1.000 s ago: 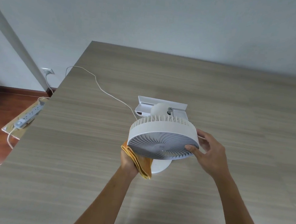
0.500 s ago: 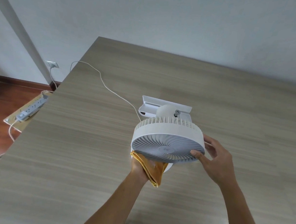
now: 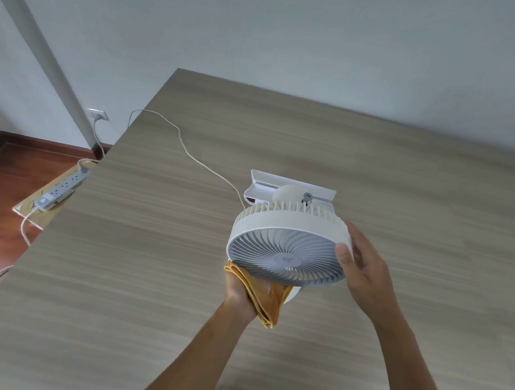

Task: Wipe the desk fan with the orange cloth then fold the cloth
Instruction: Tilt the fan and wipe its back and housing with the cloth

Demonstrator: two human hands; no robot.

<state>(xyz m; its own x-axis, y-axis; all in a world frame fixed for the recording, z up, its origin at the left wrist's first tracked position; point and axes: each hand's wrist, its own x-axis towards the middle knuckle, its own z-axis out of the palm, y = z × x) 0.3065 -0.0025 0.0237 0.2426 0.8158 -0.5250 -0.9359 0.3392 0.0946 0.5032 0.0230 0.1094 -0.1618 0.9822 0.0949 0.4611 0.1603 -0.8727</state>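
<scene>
Desk fan (image 3: 287,251) steadied at 3 o'clock by right hand (image 3: 363,272) fingers, orange cloth (image 3: 269,296) gripped at 6 o'clock by left hand (image 3: 239,291); wiping underway, folding outstanding.

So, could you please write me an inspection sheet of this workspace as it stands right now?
Surface: wooden desk, bare around the fan.
Job's things: white desk fan tilted toward the camera; orange cloth, folded, pressed under its lower rim.
Clutter: white tray-like piece behind the fan.
Grips: left hand holds the cloth; right hand holds the fan's right rim.
Cables: white cord runs from the fan off the desk's far left edge.
Surroundings: power strip on the floor, wall socket.
</scene>
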